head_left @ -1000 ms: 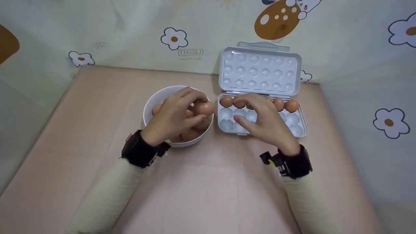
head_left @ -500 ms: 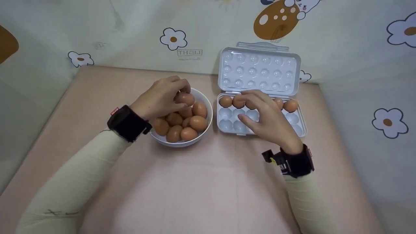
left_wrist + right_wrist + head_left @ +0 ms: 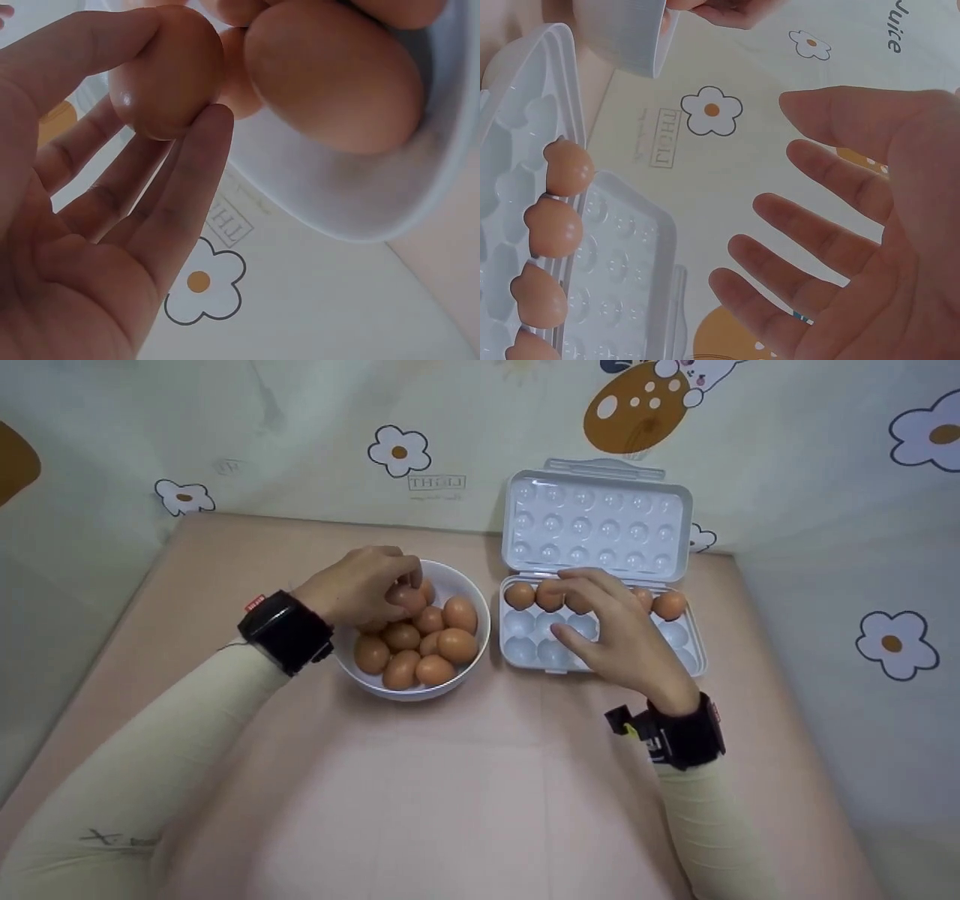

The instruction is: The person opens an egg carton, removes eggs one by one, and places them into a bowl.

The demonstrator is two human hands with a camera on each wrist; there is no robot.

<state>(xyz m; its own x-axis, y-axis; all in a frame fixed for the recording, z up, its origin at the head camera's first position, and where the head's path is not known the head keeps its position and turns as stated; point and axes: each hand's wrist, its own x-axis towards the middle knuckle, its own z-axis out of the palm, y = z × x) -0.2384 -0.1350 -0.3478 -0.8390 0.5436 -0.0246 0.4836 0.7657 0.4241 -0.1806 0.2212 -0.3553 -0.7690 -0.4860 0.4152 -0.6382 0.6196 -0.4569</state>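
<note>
Left hand (image 3: pixel 352 589) pinches brown egg (image 3: pixel 166 71) over white bowl (image 3: pixel 465 585). Right hand (image 3: pixel 619 630) hovers over egg tray (image 3: pixel 694 641), fingers spread, holding nothing. Backdrop print reads "Juice" (image 3: pixel 894 26).

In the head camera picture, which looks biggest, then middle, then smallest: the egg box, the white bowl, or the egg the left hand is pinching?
1. Egg box, lid open: biggest.
2. White bowl: middle.
3. Egg pinched by the left hand: smallest.
</note>
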